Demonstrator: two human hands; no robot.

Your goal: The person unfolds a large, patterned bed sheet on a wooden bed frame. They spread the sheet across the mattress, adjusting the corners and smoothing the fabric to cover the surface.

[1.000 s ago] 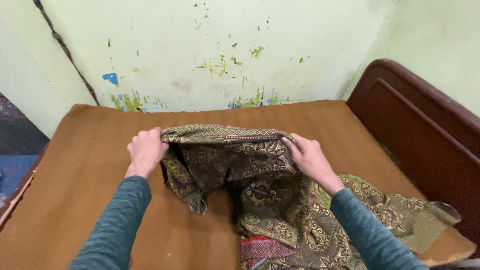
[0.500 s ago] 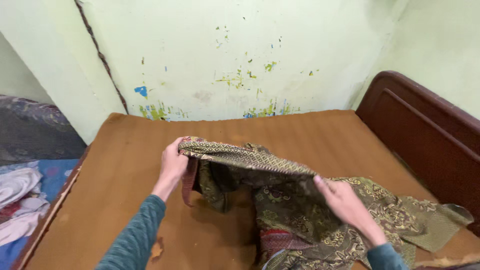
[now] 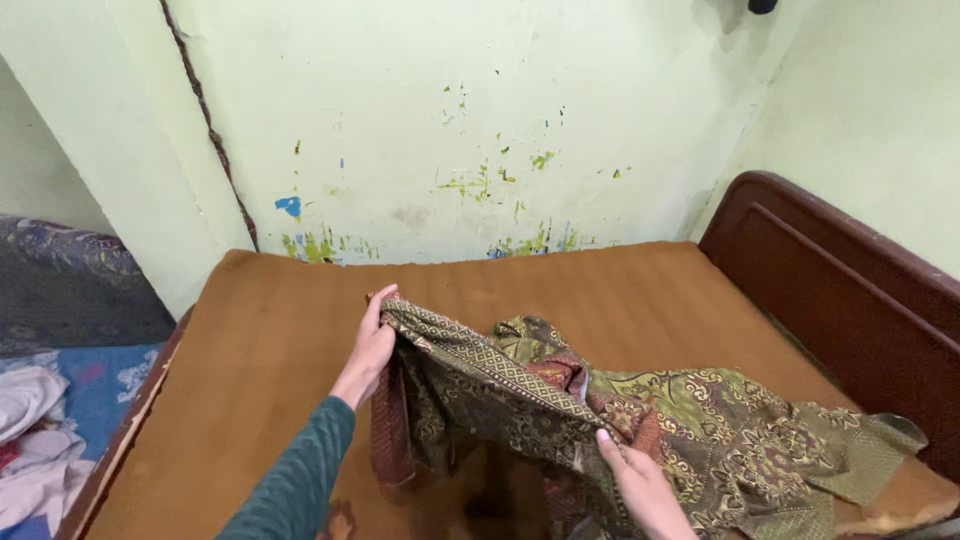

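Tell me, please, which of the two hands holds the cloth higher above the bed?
The left hand: it lifts the cloth's banded edge at the far end, while the right hand grips the same edge lower, nearer the camera.

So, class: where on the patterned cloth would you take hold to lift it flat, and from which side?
Probably by the banded edge of the patterned cloth, one corner per hand, coming from the near side. The left hand and right hand already pinch that edge, which runs taut between them while the rest lies crumpled on the brown mattress.

Cloth (image 3: 600,410) on mattress (image 3: 260,330) — headboard (image 3: 850,290) right.
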